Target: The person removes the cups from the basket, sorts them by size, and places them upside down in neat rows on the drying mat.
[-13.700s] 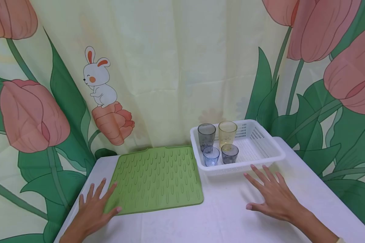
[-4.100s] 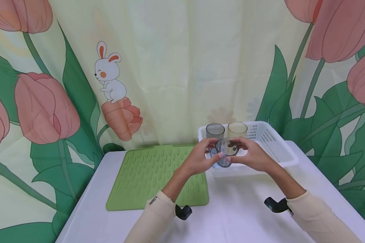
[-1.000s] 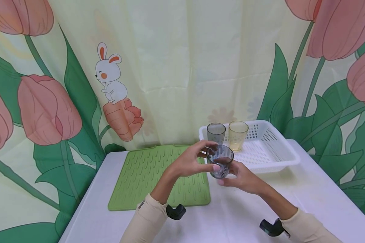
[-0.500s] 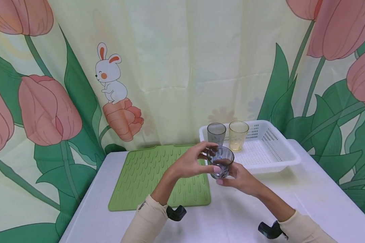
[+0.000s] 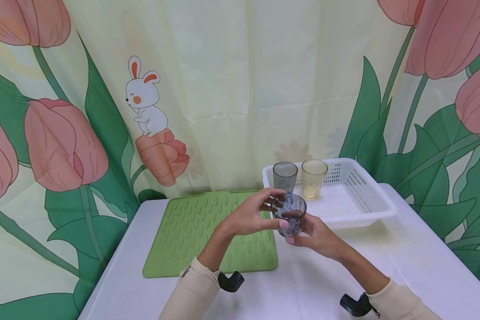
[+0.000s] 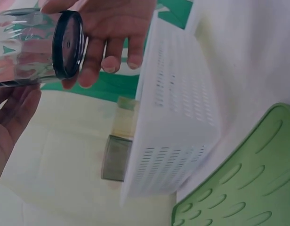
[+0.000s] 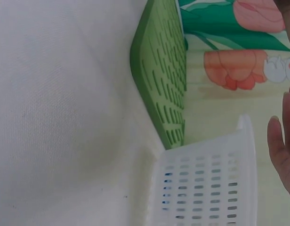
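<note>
A small dark grey drinking glass (image 5: 294,205) is held upright between both hands, in front of the white basket. My left hand (image 5: 246,215) grips its side, with the thumb in front and fingers behind. Lower down, my right hand (image 5: 322,235) holds it near the base, its thumb by the bottom edge. In the left wrist view the glass (image 6: 36,52) shows a thick dark base. A bluish tint shows through it; whether the small blue glass sits inside or behind it, I cannot tell. A tall grey glass (image 5: 285,175) and a tall amber glass (image 5: 314,178) stand in the basket.
The white perforated basket (image 5: 368,215) stands at the right back of the white-covered table (image 5: 304,289). Left of it lies a green ridged drying mat (image 5: 184,240), partly under the left forearm. A tulip-print curtain (image 5: 224,111) hangs behind the table.
At first both hands were spread apart and two small glasses stood in the basket. Since then the small grey glass was lifted out towards me. In the last second it has barely shifted.
</note>
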Demonstrator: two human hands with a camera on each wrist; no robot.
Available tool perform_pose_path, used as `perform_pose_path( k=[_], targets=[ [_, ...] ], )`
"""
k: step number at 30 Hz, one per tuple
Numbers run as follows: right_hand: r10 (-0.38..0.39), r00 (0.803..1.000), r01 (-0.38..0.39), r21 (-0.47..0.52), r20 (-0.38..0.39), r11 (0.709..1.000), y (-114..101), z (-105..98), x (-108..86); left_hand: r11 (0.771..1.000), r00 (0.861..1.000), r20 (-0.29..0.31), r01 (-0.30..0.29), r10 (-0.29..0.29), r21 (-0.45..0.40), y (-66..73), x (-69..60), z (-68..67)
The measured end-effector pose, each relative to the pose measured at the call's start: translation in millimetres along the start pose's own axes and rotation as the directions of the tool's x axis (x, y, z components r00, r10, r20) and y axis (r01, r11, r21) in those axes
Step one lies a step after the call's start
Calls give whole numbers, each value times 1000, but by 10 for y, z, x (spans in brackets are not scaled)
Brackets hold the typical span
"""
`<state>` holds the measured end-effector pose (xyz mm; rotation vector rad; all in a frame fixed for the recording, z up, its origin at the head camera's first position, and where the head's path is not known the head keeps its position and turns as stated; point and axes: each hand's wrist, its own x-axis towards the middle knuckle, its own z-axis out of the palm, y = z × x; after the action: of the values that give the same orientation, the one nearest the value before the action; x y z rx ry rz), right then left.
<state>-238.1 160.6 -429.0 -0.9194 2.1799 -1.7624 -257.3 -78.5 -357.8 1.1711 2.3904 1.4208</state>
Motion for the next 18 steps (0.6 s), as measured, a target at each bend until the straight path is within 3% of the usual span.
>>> perform_pose_path(
  k=[7, 18],
  targets=[
    [31, 1000, -31, 2, -2, 1000, 4, -7, -24, 1000, 1000, 10, 10, -10, -11, 8, -24, -1],
    [5, 1000, -5, -12, -5, 1000, 10, -34, -61, 1000, 999, 30, 28, -28, -3, -25, -56, -10]
  ],
)
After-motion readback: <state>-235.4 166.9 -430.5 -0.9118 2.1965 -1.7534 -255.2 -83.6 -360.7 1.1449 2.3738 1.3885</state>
